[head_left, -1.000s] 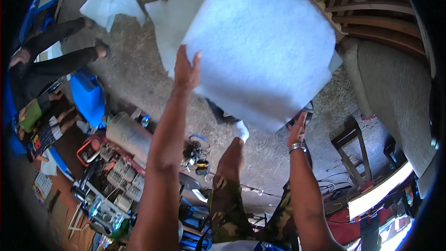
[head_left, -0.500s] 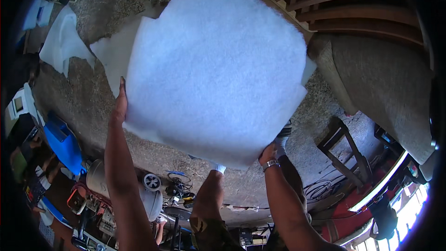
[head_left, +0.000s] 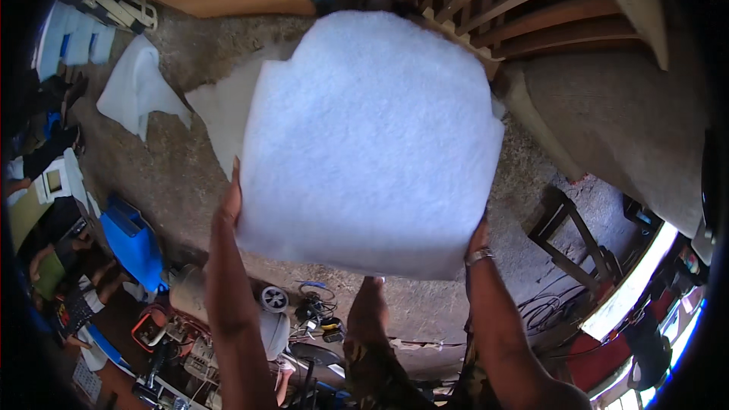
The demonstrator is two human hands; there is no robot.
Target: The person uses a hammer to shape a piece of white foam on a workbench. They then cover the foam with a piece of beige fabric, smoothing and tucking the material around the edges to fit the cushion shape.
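Observation:
I hold a large white sheet of fluffy wadding [head_left: 372,144] in front of me, rounded at its far edge and straighter on the near side. Along its left edge lies my left hand [head_left: 230,203], fingers pointing away from me; the grip underneath is hidden. My right hand [head_left: 478,237], with a metal watch on the wrist, grasps the near right side, its fingers mostly behind the wadding. Beyond the left edge, a flat pale sheet [head_left: 224,110] is spread on the concrete floor [head_left: 182,205], partly covered by the wadding.
A crumpled white piece [head_left: 140,87] lies at far left. Wooden slats [head_left: 547,11] and a grey-brown upholstered piece [head_left: 607,114] stand at right, a dark frame [head_left: 569,239] nearer. A blue container [head_left: 130,239] and a compressor with a wheel [head_left: 273,298] are at near left.
My right hand has shifted from the near right corner up along the right side. The wadding has turned slightly and sits squarer before me. The whole view has also shifted.

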